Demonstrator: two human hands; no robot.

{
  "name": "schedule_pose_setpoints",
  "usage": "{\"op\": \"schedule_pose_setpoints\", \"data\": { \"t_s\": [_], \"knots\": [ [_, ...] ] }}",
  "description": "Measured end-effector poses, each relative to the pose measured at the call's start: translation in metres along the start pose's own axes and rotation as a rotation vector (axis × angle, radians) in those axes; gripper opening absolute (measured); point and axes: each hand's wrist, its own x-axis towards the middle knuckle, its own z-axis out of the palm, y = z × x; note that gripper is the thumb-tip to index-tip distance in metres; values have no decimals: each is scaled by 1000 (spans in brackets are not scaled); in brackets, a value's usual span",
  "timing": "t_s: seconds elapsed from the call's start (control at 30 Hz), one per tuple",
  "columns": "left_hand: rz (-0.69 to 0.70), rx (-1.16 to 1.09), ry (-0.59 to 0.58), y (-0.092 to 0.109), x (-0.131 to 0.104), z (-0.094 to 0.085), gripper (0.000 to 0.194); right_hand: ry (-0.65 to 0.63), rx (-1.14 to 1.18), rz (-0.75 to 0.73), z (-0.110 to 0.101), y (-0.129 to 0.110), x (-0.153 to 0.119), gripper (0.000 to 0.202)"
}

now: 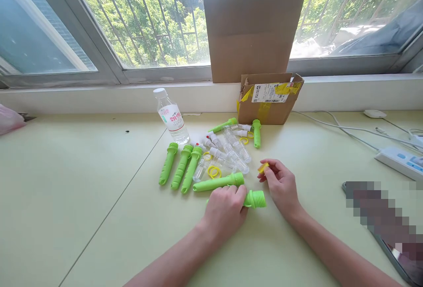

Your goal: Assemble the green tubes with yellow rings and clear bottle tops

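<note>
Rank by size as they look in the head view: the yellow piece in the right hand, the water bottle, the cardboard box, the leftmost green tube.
Largest to smallest:
1. cardboard box
2. water bottle
3. leftmost green tube
4. yellow piece in the right hand

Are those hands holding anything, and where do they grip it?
The left hand grips a green tube around its body, threaded end exposed. The right hand pinches a yellow piece between thumb and fingers.
</note>
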Motion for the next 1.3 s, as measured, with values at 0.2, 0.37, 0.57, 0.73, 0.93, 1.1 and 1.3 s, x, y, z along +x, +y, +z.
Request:
{"op": "schedule_pose_setpoints", "data": {
  "t_s": [0.2, 0.37, 0.57, 0.73, 0.93, 1.1, 1.3],
  "knots": [
    [-72, 6, -97, 1, 1, -4, 10, -54, -31, 15, -1, -2, -2, 24],
    [-90, 15, -89, 1, 1, -5, 9, -150, -6, -32, -3, -6, -7, 25],
    [-137, 11, -51, -1, 1, -5, 9, -237, -25, -151, -2, -6, -14, 25],
    [-162, 20, -39, -5, 1, -7, 9, -268, -22, -217, -3, -3, -16, 26],
    [-189, 12, -33, -6, 1, -10, 11, -353, -71, -349, -3, -2, -17, 30],
    [-197, -1, -37, -5, 0, -11, 12, -412, -131, -372, -2, -6, -21, 34],
    [-180, 17, -45, -4, -1, -10, 10, -421, -236, -368, -1, -7, -23, 37]
  ]
}}
